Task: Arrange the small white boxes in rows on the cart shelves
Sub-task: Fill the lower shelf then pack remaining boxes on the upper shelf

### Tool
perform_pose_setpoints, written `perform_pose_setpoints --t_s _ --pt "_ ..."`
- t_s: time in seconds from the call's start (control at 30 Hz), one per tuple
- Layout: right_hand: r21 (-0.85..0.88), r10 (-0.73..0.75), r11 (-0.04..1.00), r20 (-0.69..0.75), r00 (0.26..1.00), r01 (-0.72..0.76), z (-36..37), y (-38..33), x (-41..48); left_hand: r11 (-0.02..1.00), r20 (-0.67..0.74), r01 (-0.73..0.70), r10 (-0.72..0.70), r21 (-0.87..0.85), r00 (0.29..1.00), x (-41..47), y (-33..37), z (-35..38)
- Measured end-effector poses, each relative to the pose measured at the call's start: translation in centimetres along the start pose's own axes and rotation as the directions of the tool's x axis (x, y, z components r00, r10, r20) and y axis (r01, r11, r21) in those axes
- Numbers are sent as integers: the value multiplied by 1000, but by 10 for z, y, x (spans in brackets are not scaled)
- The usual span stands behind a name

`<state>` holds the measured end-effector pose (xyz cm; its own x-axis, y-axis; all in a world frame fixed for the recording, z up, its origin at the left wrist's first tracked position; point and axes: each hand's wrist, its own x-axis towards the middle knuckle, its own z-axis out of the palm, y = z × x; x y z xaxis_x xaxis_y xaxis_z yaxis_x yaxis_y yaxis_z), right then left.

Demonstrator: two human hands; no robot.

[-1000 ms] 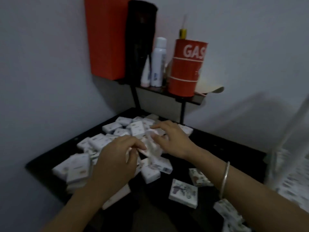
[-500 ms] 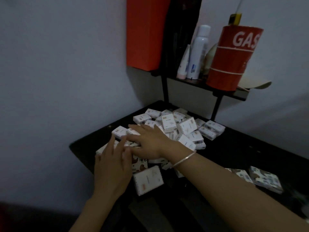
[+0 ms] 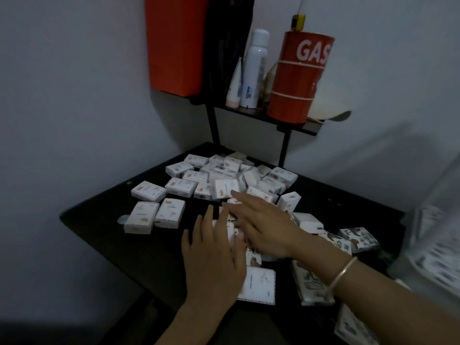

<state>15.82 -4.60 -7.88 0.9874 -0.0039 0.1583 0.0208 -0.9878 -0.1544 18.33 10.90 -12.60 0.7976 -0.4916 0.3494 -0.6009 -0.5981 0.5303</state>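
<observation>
Looking from the left, two small white boxes (image 3: 141, 217) lie side by side, touching, on the black cart shelf (image 3: 99, 227), like the start of a row. Behind them and to the right, many more lie in a messy heap (image 3: 224, 175). The left hand (image 3: 214, 260) rests flat on some boxes near the front, fingers straight and spread apart. The right hand (image 3: 266, 227) lies across more boxes, fingers straight and close together, holding nothing. These boxes look light and made of thin card, so they should slide easily and could dent if squeezed. I think it is best to pinch one gently by its two long sides.
</observation>
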Motion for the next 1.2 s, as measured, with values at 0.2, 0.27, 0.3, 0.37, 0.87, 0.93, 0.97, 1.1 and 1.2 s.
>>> perform_pose_setpoints --t_s 0.2,0.27,0.3,0.37,0.87,0.93,0.97,1.1,1.2 --pt "231 208 957 -115 971 -178 -8 16 -26 998 -33 -28 26 -63 999 -2 12 8" --pt "149 282 953 -109 953 -265 -6 19 -26 998 -72 -4 0 -59 997 -4 10 7" --pt "105 318 946 -115 941 -307 -6 19 -26 998 -86 11 -16 -54 996 -4 7 6" --pt "50 353 935 -143 924 -350 -5 16 -23 999 -82 48 -49 -21 995 -6 2 5" --pt "481 470 813 -210 858 -328 -40 3 -46 925 -130 -121 79 -361 988 -2 4 -17" --pt "476 481 808 -192 855 -347 -55 6 -58 855 -79 -100 69 -510 994 3 15 -22" --pt "488 491 798 -184 851 -354 -63 8 -66 816 -47 -85 71 -572 996 7 23 -24" --pt "586 539 737 -207 816 -338 -105 13 -106 642 113 10 120 -767 986 19 68 -35" --pt "620 563 726 -287 775 -298 -138 13 -142 549 148 -14 249 -836 957 24 112 -41"
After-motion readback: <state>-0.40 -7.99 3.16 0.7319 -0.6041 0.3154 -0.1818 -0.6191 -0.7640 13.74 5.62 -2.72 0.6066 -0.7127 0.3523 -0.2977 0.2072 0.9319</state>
